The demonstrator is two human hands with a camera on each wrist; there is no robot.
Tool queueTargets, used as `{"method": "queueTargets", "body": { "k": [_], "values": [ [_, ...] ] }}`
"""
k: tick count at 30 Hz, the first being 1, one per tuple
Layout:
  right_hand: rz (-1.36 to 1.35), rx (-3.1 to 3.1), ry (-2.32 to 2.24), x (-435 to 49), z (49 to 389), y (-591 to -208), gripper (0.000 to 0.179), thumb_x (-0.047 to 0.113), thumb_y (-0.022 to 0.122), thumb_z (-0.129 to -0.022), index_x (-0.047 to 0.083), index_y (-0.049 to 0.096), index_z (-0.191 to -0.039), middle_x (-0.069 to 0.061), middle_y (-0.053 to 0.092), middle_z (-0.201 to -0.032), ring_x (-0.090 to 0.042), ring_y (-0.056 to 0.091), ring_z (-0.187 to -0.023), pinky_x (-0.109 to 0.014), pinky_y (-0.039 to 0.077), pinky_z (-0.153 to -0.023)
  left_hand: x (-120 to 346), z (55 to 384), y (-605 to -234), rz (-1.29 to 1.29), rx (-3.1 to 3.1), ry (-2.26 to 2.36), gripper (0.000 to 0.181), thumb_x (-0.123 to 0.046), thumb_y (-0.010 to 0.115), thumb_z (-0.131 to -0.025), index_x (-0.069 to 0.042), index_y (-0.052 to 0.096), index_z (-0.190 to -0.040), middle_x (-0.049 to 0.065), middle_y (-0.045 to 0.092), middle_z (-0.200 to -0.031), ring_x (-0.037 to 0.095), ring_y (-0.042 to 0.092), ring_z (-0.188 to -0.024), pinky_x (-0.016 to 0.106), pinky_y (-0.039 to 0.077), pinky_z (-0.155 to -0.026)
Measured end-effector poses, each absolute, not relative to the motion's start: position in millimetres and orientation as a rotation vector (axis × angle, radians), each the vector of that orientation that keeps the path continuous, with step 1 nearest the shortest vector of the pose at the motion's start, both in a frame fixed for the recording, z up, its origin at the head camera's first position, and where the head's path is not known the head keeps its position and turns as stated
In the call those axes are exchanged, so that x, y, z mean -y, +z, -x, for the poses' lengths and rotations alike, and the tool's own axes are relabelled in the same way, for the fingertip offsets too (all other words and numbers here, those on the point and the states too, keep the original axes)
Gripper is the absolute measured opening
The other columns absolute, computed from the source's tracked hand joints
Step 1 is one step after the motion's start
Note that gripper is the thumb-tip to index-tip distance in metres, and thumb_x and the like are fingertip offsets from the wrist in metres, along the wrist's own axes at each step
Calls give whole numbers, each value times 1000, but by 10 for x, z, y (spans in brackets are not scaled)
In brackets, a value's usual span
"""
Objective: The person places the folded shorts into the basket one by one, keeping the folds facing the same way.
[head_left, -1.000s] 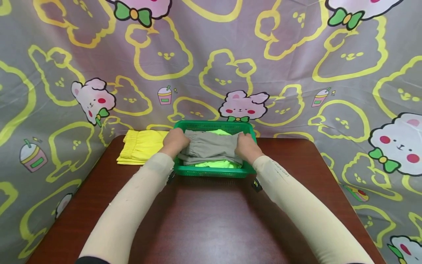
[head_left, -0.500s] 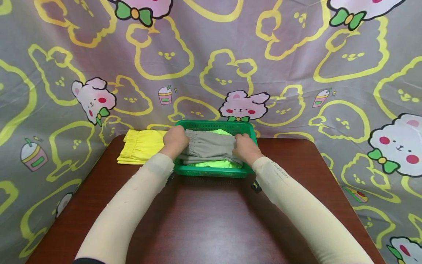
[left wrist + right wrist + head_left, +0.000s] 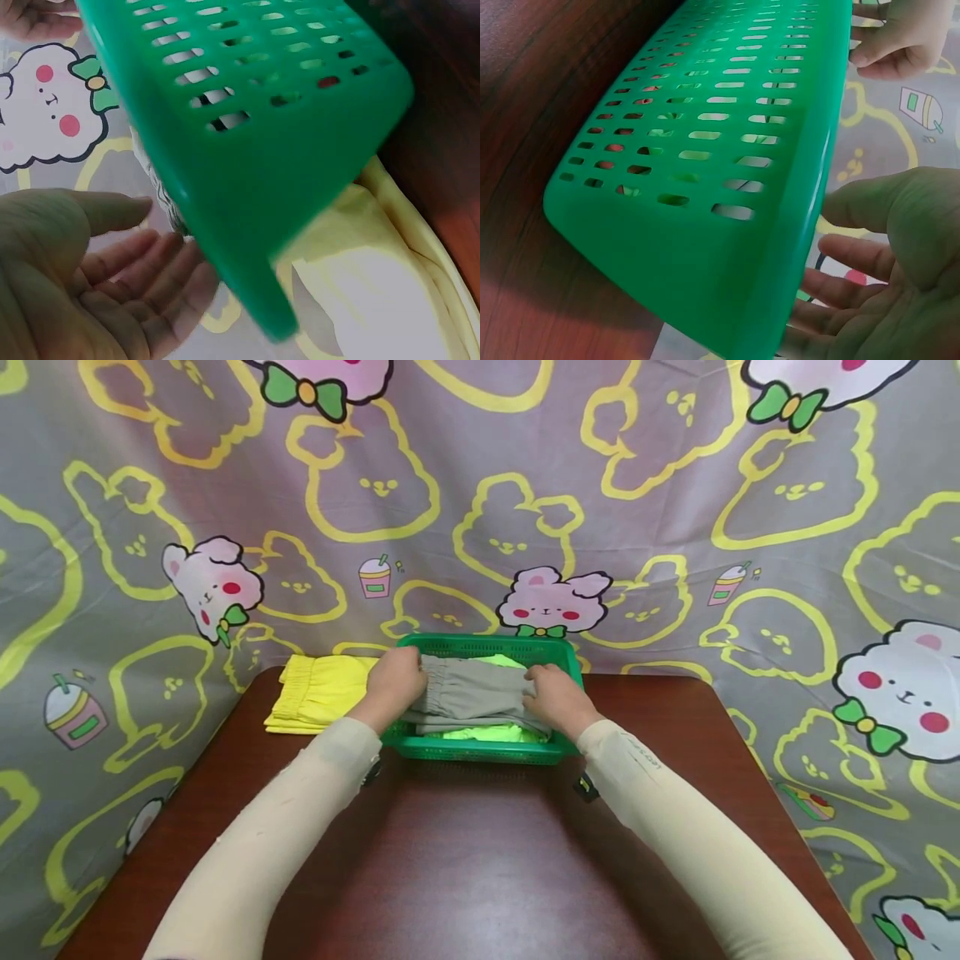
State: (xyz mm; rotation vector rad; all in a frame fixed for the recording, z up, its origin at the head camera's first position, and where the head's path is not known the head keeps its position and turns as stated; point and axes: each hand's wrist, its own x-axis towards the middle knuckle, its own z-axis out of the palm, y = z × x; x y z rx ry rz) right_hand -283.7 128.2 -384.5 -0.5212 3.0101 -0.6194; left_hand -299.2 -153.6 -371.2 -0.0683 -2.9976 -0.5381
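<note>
Folded grey pants with a gathered waistband lie on top in the green plastic basket, over bright green cloth. My left hand is at the basket's left end, beside the waistband. In the left wrist view its fingers are loosely bent with nothing held, right by the rim. My right hand is over the right end, fingertips at the grey cloth's edge. Its thumb and fingers are spread and relaxed near the rim in the right wrist view. The basket wall hides part of the fingertips there.
Folded yellow clothing with an elastic waist lies on the table left of the basket, close against it. The brown wooden table extends in front. A patterned grey curtain hangs behind and at both sides.
Both hands have loosened from the grey pants, which now lie in the basket. The left hand has shifted slightly left; the right hand's fingers have opened.
</note>
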Motion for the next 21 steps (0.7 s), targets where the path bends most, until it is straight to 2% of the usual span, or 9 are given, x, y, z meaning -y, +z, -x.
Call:
{"method": "queueTargets", "body": {
  "k": [3, 5, 8, 15, 16, 21],
  "values": [
    [549, -3011, -622, -1291, 2821, -3854, 45, 24, 64, -100, 1, 58, -139, -19, 57, -140, -32, 54, -129, -50, 47, -108, 1574, 2945, -3728, 151, 2976, -540, 12, -12, 53, -96, -8, 64, -95, 8, 55, -78, 22, 46, -65, 36, 38, -55],
    [565, -3015, -622, -1300, 2807, -3852, 45, 24, 64, -100, 2, 59, -138, -18, 57, -139, -32, 55, -128, -49, 48, -107, 1595, 2913, -3739, 209, 2958, -535, 16, -14, 54, -98, -6, 67, -103, 9, 62, -84, 22, 53, -70, 38, 46, -60],
    [582, -3018, -623, -1309, 2777, -3843, 44, 24, 64, -100, 2, 59, -138, -17, 58, -138, -31, 56, -126, -49, 48, -107, 1618, 2864, -3750, 277, 2941, -524, 23, -17, 57, -99, -6, 69, -115, 11, 70, -102, 24, 63, -84, 43, 55, -75],
    [636, -3022, -623, -1302, 2711, -3842, 41, 25, 64, -100, 5, 61, -136, -15, 58, -139, -30, 59, -125, -49, 50, -105, 1651, 2671, -3733, 349, 2909, -548, 24, -22, 60, -101, -5, 69, -116, 12, 68, -108, 27, 63, -96, 46, 55, -84],
    [642, -3025, -622, -1300, 2699, -3839, 41, 25, 64, -101, 5, 61, -136, -15, 58, -139, -30, 59, -125, -49, 50, -105, 1654, 2638, -3726, 361, 2906, -552, 27, -22, 60, -101, -4, 69, -120, 13, 68, -114, 28, 64, -101, 48, 55, -89],
    [670, -3032, -626, -1304, 2651, -3819, 40, 26, 64, -101, 5, 62, -136, -14, 58, -140, -29, 60, -123, -48, 51, -103, 1688, 2543, -3730, 403, 2881, -570, 28, -24, 61, -101, -5, 69, -120, 12, 68, -113, 27, 63, -102, 47, 55, -88]
  ]
}}
